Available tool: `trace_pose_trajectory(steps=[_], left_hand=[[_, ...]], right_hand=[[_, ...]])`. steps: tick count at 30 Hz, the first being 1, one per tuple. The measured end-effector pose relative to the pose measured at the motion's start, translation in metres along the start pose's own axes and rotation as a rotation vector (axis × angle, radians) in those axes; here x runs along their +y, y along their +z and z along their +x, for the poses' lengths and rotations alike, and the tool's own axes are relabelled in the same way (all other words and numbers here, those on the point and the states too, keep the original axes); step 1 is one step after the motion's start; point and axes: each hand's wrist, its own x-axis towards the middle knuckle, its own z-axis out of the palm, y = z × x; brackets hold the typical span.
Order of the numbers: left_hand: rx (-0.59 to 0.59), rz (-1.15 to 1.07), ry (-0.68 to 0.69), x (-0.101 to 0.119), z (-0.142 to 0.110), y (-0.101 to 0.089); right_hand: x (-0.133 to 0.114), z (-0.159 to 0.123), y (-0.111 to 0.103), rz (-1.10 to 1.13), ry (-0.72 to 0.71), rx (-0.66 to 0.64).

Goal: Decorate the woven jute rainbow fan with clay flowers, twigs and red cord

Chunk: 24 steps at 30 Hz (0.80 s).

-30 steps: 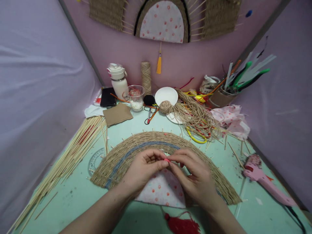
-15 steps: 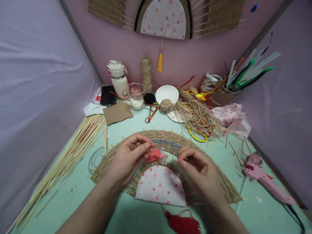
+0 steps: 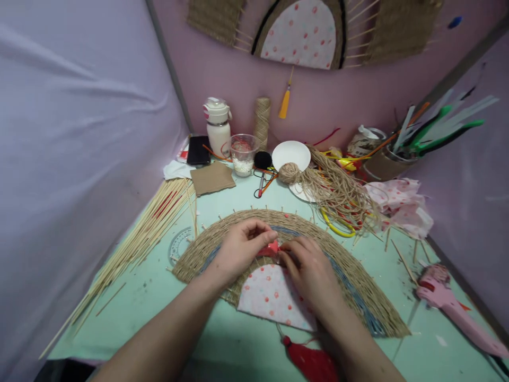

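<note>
A fan-shaped woven twine piece (image 3: 350,265) with blue bands and stick ends along its rim lies on the table. At its centre is a half-round of white fabric with red dots (image 3: 270,297). Between my hands, over the weave, sits a coral-pink lump (image 3: 272,248), like soft clay, partly hidden by fingers. My left hand (image 3: 248,246) is closed in a pinch just left of it; what the fingertips hold is unclear. My right hand (image 3: 312,270) pinches at the lump's right edge. A red tassel (image 3: 308,358) hangs from the fabric's lower edge.
Thin sticks (image 3: 135,244) and a protractor (image 3: 181,244) lie left. Behind are cardboard (image 3: 213,178), a bottle (image 3: 218,130), a plastic cup (image 3: 243,156), a white dish (image 3: 291,155) and tangled twine (image 3: 334,183). A pink glue gun (image 3: 449,302) lies right.
My right hand has moved left to the coral-pink lump, bringing both hands close together. Earlier it held a small pink bit away from the lump. The whole view has shifted.
</note>
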Motion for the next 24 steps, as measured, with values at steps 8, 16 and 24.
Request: trace_pose_trajectory(steps=[8,16,24], left_hand=[[-0.031,0.338,0.094,-0.0094,0.0036,-0.0044],[-0.021,0.254,0.059,-0.0088,0.0047,-0.0049],[-0.037,0.368,0.062,-0.0057,0.0052,-0.0057]], right_hand=[[0.0015,0.0015,0.0024,0.08,0.041,-0.038],[0.0046,0.0005,0.0037,0.212,0.117,-0.042],[0.0057,-0.0007,0.004,0.125,0.037,-0.004]])
